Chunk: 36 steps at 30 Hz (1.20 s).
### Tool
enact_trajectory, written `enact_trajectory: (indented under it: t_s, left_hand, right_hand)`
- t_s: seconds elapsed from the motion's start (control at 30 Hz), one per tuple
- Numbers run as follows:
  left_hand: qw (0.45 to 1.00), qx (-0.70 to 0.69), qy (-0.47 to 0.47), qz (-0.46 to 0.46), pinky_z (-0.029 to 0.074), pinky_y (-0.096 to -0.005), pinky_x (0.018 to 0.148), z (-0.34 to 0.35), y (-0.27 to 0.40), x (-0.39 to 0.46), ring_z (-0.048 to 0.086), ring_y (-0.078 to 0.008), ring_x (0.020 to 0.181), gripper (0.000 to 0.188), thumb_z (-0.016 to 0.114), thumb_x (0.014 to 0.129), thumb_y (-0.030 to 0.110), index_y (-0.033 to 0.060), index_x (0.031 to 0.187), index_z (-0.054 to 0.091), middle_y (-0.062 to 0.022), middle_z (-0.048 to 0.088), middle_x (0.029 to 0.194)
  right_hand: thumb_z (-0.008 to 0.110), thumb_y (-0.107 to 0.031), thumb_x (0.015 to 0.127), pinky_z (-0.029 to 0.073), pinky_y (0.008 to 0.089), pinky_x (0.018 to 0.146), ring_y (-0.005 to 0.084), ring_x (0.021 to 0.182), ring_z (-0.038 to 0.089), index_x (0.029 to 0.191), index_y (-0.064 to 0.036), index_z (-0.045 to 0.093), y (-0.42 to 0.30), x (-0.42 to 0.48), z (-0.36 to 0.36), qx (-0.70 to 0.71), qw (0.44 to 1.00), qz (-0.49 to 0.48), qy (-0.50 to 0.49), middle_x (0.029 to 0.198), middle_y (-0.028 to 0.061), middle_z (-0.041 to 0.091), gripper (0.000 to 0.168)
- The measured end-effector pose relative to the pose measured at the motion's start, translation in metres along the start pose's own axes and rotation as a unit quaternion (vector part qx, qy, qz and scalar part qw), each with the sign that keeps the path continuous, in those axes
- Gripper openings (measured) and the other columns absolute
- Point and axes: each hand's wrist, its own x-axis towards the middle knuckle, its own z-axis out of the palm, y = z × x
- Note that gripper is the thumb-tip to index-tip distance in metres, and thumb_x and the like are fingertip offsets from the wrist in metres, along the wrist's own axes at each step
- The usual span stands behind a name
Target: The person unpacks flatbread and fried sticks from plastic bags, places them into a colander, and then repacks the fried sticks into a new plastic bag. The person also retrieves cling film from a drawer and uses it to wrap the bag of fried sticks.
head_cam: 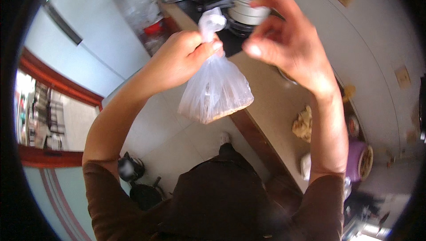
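Observation:
A thin translucent plastic bag (218, 88) hangs upright from my left hand (189, 54), which grips its gathered neck. Above the fist the bag's top is twisted into a loose bunch. Something flat and brownish lies in the bottom of the bag; the film hides what it is. To the right, my right hand (286, 38) is raised apart from the bag. Its thumb and fingers are spread, slightly blurred, with nothing between them.
A counter (266, 88) runs along the right, with a crumpled yellowish cloth (303, 124) and a purple pot (360, 161) on it. A white pot (249, 9) stands on the stove at the back. At left is a refrigerator (96, 34); dark pans (144, 194) are at lower left.

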Motion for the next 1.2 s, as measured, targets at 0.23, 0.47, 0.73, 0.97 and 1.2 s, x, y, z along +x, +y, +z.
enact_trajectory:
  t_s: [0.23,0.47,0.73,0.97,1.2]
  left_hand:
    - [0.962,0.267,-0.055,-0.032,0.043,-0.0268,0.065,-0.080,-0.024,-0.007,0.054,-0.0136,0.071,0.011,0.057,0.081,0.013,0.0028,0.081,0.058,-0.0064,0.058,0.075]
    - [0.896,0.092,0.420,-0.113,0.042,-0.0305,0.090,-0.215,-0.145,-0.111,0.047,-0.0210,0.109,0.053,0.053,0.085,0.024,0.0037,0.129,0.033,-0.0119,0.044,0.124]
    - [0.920,-0.122,0.185,-0.324,0.035,-0.0339,0.092,-0.237,-0.256,-0.145,0.047,-0.0217,0.106,0.057,0.070,0.071,0.020,0.0011,0.117,0.043,-0.0114,0.052,0.113]
    - [0.863,-0.238,0.409,-0.178,0.036,-0.0316,0.087,-0.365,-0.297,-0.152,0.050,-0.0174,0.096,0.027,0.053,0.085,0.020,0.0012,0.105,0.053,-0.0048,0.058,0.097]
    - [0.867,-0.170,0.394,-0.254,0.042,-0.0306,0.082,-0.472,-0.348,-0.165,0.052,-0.0182,0.097,0.038,0.055,0.084,0.030,0.0006,0.108,0.052,-0.0105,0.057,0.104]
  right_hand:
    - [0.070,-0.025,0.066,0.040,0.0367,0.083,0.0242,0.095,0.052,0.109,-0.002,0.051,0.125,0.059,0.175,0.142,0.934,0.054,-0.324,0.105,0.0156,0.054,0.052]
    - [0.066,-0.016,0.073,0.045,0.0286,0.069,0.0137,0.076,0.056,0.094,-0.001,0.059,0.107,0.169,0.272,0.308,0.927,0.115,-0.179,0.084,0.0065,0.061,0.027]
    - [0.066,-0.020,0.074,0.044,0.0249,0.071,0.0139,0.084,0.055,0.102,0.002,0.055,0.087,0.298,0.410,0.168,0.937,0.184,-0.243,0.095,0.0063,0.058,0.037]
    - [0.070,-0.016,0.070,0.043,0.0272,0.079,0.0141,0.088,0.054,0.109,0.000,0.049,0.059,0.402,0.478,0.246,0.933,0.104,-0.241,0.097,0.0052,0.057,0.047]
    - [0.075,-0.025,0.065,0.033,0.0330,0.094,0.0203,0.112,0.041,0.121,-0.002,0.040,0.116,0.477,0.573,0.126,0.897,-0.010,-0.424,0.120,0.0108,0.045,0.070]
